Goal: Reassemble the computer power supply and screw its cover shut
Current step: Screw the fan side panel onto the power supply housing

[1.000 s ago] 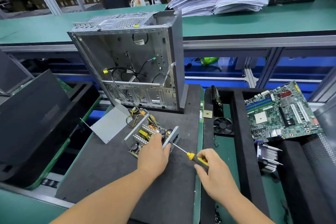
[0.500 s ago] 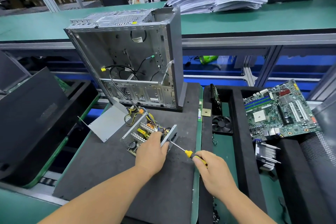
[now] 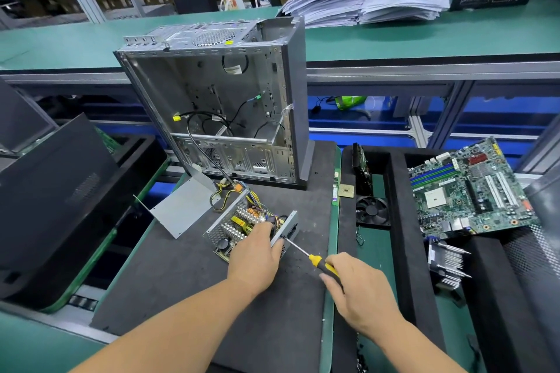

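The open power supply [image 3: 239, 222] lies on the dark foam mat [image 3: 188, 275], its circuit board and heat sinks exposed, coloured wires trailing toward the case. Its grey metal cover [image 3: 181, 209] stands detached just left of it. My left hand [image 3: 256, 257] grips the supply's near right side, fingers curled over the wall. My right hand [image 3: 360, 291] holds a yellow-and-black screwdriver [image 3: 315, 260] by the handle. The tip touches the supply's right end wall near my left thumb.
An empty silver computer case [image 3: 218, 106] stands upright behind the supply. Right of the mat, a black foam tray [image 3: 400, 221] holds a fan [image 3: 372, 211], a motherboard [image 3: 469, 188] and a heat sink [image 3: 447, 263]. Black panels [image 3: 54, 191] lean at left. Paper stacks [image 3: 363, 0] sit on the far bench.
Both hands hold their places on the supply and the screwdriver. Only the head camera shifts slightly; the screwdriver tip stays at the end wall.
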